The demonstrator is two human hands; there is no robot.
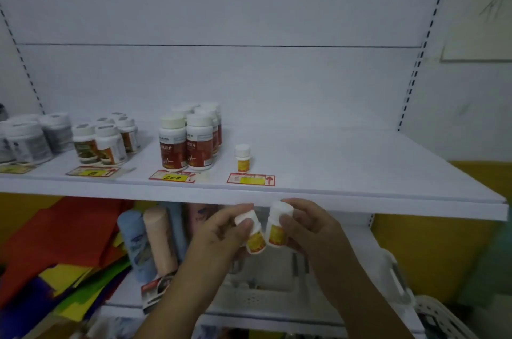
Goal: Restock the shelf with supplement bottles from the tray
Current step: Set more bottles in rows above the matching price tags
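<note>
My left hand (221, 233) grips a small white bottle with a yellow-red label (253, 239), tilted, just below the front edge of the white shelf (360, 172). My right hand (307, 225) holds a second small bottle of the same kind (278, 227) right beside it; the two bottles nearly touch. One matching small bottle (243, 158) stands upright on the shelf behind a red and yellow price tag (250, 179). A white perforated tray (277, 297) lies below my hands, mostly hidden by my arms.
Left of the single bottle stand larger red-labelled bottles (188, 139), orange-green labelled bottles (104, 142) and grey-labelled jars (30, 139). The shelf's right half is bare. On the lower shelf are pastel tubes (149, 241) and coloured bags (55, 241).
</note>
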